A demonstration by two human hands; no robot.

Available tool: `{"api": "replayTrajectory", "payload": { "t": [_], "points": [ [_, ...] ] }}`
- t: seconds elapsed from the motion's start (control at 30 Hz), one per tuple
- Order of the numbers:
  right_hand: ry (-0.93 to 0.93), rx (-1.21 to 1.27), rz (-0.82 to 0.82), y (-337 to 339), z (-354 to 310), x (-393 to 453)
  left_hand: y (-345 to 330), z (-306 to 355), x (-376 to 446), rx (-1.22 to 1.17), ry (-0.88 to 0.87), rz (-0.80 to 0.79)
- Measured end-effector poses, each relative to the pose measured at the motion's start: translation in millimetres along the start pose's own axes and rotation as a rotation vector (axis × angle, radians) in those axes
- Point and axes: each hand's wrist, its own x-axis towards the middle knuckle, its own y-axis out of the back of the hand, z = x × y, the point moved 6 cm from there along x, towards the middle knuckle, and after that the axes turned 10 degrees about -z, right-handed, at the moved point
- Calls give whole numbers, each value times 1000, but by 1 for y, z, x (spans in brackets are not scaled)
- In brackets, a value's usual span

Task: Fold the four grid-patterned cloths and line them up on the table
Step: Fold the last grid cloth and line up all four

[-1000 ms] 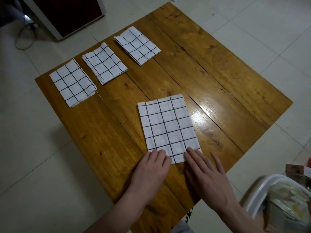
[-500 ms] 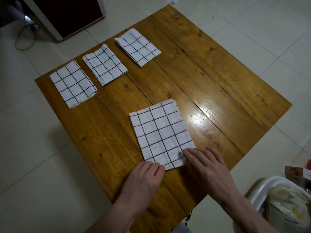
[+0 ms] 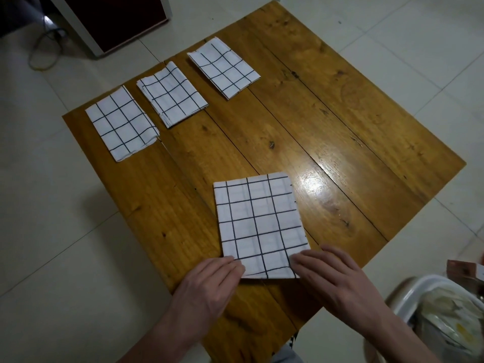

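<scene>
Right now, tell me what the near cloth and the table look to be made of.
Near cloth: thin woven fabric, likely cotton, matte white with black grid lines; it lies flat in stacked layers with faint creases.
Table: solid wood planks, glossy varnish; grain, knots, plank seams and a bright lamp glare show.

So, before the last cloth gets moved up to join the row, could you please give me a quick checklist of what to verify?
1. Three folded cloths, left, middle and right, lined up along the far edge: ok.
2. Free spot on the table to the right of that row: ok.
3. Fourth cloth folded to the others' size: not ok, it looks larger.
4. Left hand and right hand at its near corners: ok.
5. Fingers actually pinching the cloth: cannot tell.
</scene>
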Motion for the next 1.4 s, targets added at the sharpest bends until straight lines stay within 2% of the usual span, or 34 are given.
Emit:
{"api": "replayTrajectory", "payload": {
  "t": [0.13, 0.3, 0.4, 0.53, 0.67, 0.97, 1.4],
  "points": [
    [0, 106, 49, 11, 0, 3, 9, -3, 0, -48, -39, 46],
    [-97, 386, -49, 5, 24, 8, 20, 0, 0, -91, -145, 77],
    [-98, 403, -50, 1, 28, 13, 18, -4, -1, -117, -175, 37],
    [-81, 373, -73, -7, 25, 12, -1, -25, 0, -155, -52, -82],
    [-142, 432, -57, -9, 25, 9, -14, -34, 4, -182, 57, -23],
    [-437, 566, 139, -20, 38, -6, -17, -36, 14, -302, 309, 20],
    [-614, 728, 257, -14, 47, 17, 0, -43, 37, -257, 428, 79]
  ]
}}
